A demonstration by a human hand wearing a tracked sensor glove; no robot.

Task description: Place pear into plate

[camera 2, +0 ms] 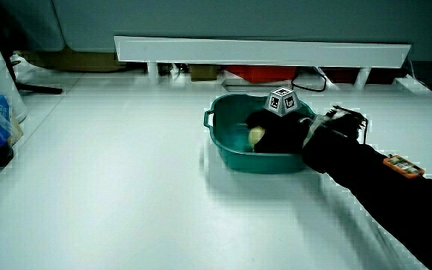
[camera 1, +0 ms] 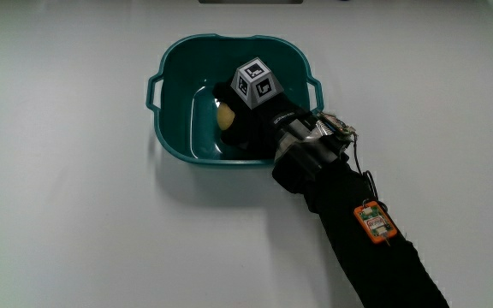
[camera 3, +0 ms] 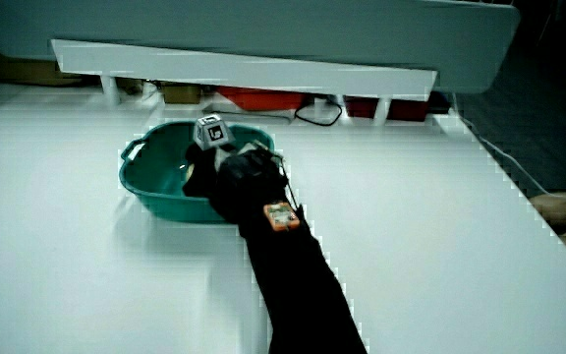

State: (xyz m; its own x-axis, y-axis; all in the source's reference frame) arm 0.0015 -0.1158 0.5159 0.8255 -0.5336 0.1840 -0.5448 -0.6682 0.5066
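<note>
- The hand (camera 1: 251, 120) is reaching down inside the teal plate (camera 1: 171, 128), a deep two-handled dish that is sitting on the white worktop (camera 1: 75, 214).
- The pear (camera 1: 227, 115) is lying inside the plate, showing as a pale yellow patch against the black glove; in a side view (camera 2: 256, 136) it is sitting low in the dish just at the front of the glove.
- The fingers (camera 1: 229, 135) are curling around the pear and appear to be holding it, with the fruit peeking out between them on the side away from the forearm.
- The patterned cube (camera 1: 256, 82) is riding on the back of the hand, above the plate's rim.
- The forearm (camera 1: 358, 239) is crossing the plate's nearer rim and stretching back over the worktop toward the person.
- In a side view the hand (camera 3: 226, 167) is covering the pear.
</note>
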